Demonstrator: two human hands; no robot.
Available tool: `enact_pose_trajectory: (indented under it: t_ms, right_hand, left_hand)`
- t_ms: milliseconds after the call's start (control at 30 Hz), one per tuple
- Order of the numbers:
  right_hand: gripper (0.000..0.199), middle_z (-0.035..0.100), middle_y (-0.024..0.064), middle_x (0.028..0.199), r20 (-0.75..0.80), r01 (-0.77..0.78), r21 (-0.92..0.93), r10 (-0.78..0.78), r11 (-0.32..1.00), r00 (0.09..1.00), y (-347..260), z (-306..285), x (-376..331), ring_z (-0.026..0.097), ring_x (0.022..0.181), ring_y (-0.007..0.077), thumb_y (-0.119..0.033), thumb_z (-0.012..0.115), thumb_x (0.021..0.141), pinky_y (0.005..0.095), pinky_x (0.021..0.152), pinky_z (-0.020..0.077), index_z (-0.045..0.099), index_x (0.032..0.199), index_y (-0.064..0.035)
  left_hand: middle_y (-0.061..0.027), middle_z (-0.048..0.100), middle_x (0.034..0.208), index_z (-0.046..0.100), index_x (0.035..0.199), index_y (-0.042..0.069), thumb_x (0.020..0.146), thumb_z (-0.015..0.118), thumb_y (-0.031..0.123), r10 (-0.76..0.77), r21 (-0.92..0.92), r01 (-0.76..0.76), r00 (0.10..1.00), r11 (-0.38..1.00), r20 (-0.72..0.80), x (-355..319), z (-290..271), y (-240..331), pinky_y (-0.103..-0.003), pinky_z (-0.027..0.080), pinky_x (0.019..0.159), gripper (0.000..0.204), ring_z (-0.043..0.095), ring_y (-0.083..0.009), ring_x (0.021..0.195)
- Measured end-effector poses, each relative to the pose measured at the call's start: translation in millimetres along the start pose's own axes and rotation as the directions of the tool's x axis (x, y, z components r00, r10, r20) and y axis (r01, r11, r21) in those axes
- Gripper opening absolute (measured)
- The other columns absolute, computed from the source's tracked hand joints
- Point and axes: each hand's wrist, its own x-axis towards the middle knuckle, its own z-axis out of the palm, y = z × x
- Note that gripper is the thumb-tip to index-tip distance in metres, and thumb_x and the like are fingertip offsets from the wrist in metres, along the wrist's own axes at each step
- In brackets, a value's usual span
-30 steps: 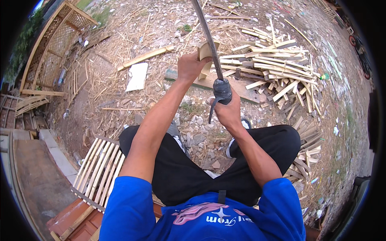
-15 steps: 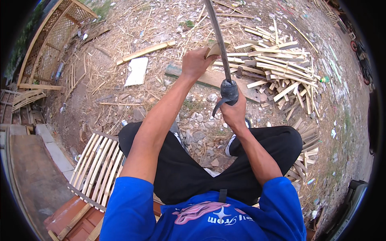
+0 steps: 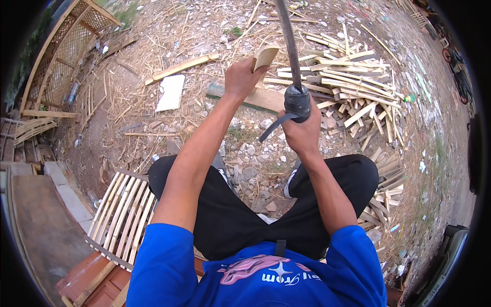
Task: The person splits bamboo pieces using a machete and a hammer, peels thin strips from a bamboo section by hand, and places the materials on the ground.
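White flat sheet (image 3: 170, 92) lies on dirt, far left. Left hand (image 3: 241, 79) grips pale split wood piece (image 3: 264, 57); right hand (image 3: 303, 134) clenches long dark blade's black handle (image 3: 297, 100), raised higher than before.

Flat white rectangular sheet, possibly packaging (image 3: 170, 92), lies on littered ground, upper left. Small green bottle-like container (image 3: 409, 97) among bamboo strips, right.

Outdoor yard in daylight, dirt ground (image 3: 204, 30) w/ straw & stones. Split bamboo pile (image 3: 358, 92) was the landmark: white board (image 3: 170, 92) well left of it, lattice frame (image 3: 66, 51) further left, slatted panel (image 3: 120, 215) below-left.
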Motion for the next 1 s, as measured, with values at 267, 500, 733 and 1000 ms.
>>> enact_pose_trajectory:
  t_ms: [267,500,733,1000]
  right_hand:
    - [0.03,0.062,0.0075,0.078,0.044,-0.038,-0.124,0.044,0.992,0.998,20.2,2.8,2.2,0.057,0.07,0.0157,-0.005,0.068,0.068,0.0304,0.07,0.0476,0.06,0.098,-0.0023]
    - [0.029,0.064,0.0096,0.079,0.013,-0.079,-0.122,0.081,0.989,0.997,21.6,10.7,2.6,0.06,0.071,0.017,-0.007,0.069,0.069,0.0313,0.071,0.0489,0.06,0.096,-0.0025]
    - [0.029,0.065,0.0102,0.079,0.014,-0.053,-0.135,0.055,0.989,0.998,21.3,12.3,2.8,0.061,0.071,0.018,-0.008,0.068,0.069,0.0322,0.071,0.0492,0.061,0.096,-0.0024]
    - [0.028,0.065,0.0107,0.079,-0.003,-0.095,-0.134,0.095,0.987,0.995,16.8,15.1,3.3,0.062,0.071,0.0197,-0.007,0.067,0.069,0.0327,0.071,0.0492,0.061,0.096,-0.0028]
  left_hand:
    - [-0.011,0.064,0.064,0.071,0.088,0.01,0.08,0.073,0.047,0.06,-0.057,-0.062,0.998,0.996,-0.032,-1.3,2.2,-1.2,-0.04,0.048,0.055,0.037,0.064,-0.0303,0.06]
    - [-0.0106,0.064,0.063,0.071,0.082,0.009,0.077,0.076,0.046,0.034,-0.058,-0.034,0.999,0.998,0.004,-2.0,3.7,-2.2,-0.039,0.048,0.054,0.038,0.064,-0.0298,0.058]
    - [-0.01,0.065,0.064,0.071,0.08,0.009,0.077,0.076,0.045,0.083,-0.089,-0.086,0.996,0.992,-0.037,-2.2,2.4,-0.2,-0.038,0.048,0.054,0.037,0.064,-0.0291,0.058]
    - [-0.0113,0.065,0.064,0.07,0.079,0.007,0.076,0.076,0.044,0.087,-0.061,-0.09,0.995,0.994,-0.051,-1.2,6.3,-7.6,-0.038,0.048,0.054,0.037,0.064,-0.0307,0.059]
